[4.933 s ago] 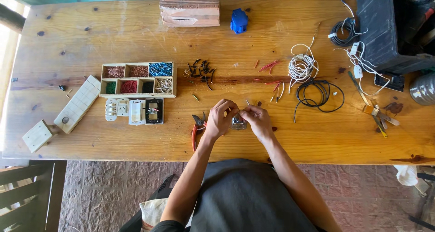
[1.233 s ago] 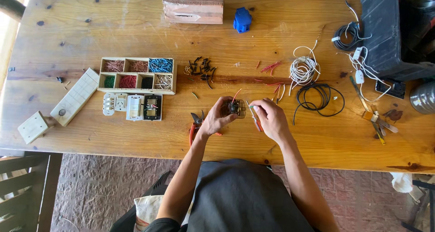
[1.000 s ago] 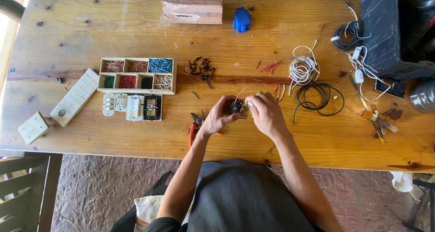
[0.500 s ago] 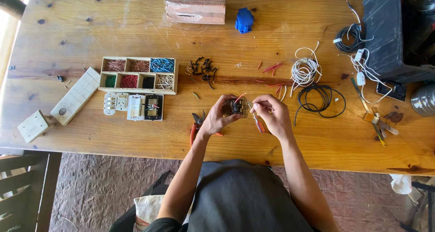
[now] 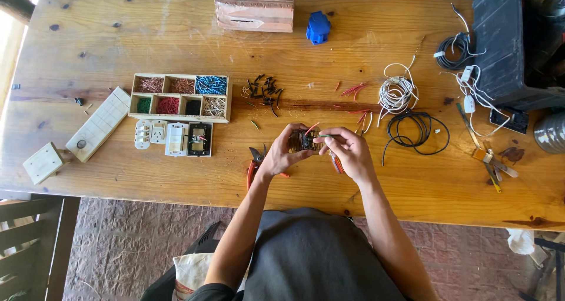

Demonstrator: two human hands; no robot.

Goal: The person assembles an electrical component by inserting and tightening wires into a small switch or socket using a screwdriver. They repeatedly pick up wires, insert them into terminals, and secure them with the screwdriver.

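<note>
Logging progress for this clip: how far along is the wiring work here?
Looks done: cut wire bits lie scattered on the table. In hand: left hand holds a small dark part; right hand feeds a thin wire into it. Apparently left: four switch units lie untouched.

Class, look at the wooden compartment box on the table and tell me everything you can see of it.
The wooden compartment box is a shallow, pale, open-topped tray lying flat on the table, left of the left hand. Thin dividers split it into two rows of small cells holding sorted small pieces: reddish-brown, blue, green, red, black and pale ones. A row of switch plates lies just below it. Neither hand touches it.
</note>
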